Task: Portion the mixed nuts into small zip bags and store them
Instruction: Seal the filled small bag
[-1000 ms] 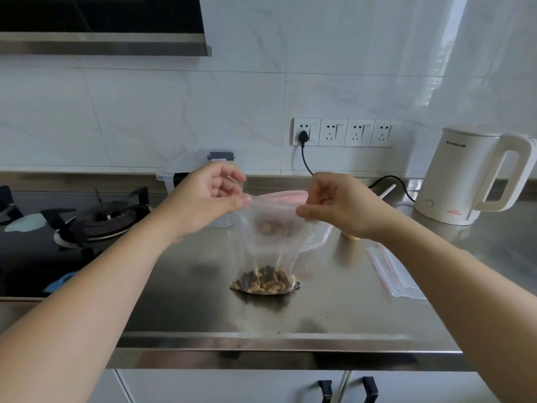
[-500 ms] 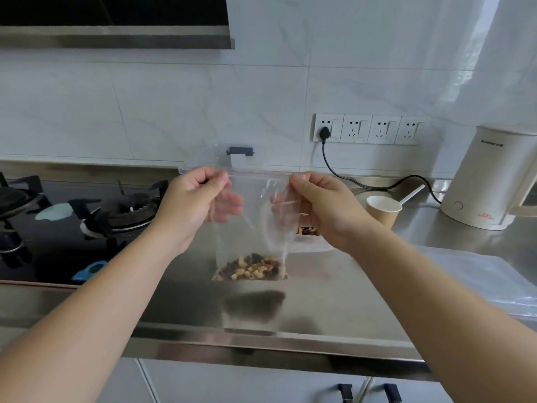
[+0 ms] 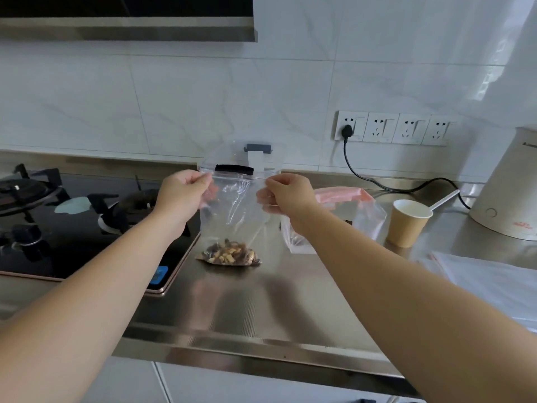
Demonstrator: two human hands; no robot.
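Zip bag [image 3: 238,210] now further left; fingertips blurred behind plastic

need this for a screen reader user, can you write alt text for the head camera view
Two bare hands, left hand and right hand, pinch the top corners of a clear zip bag holding mixed nuts above a steel counter. A paper cup and white kettle stand to the right, a gas stove to the left.

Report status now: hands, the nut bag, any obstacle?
Left hand and right hand pinch zip bag top corners. Nuts at bottom. Nothing blocking.
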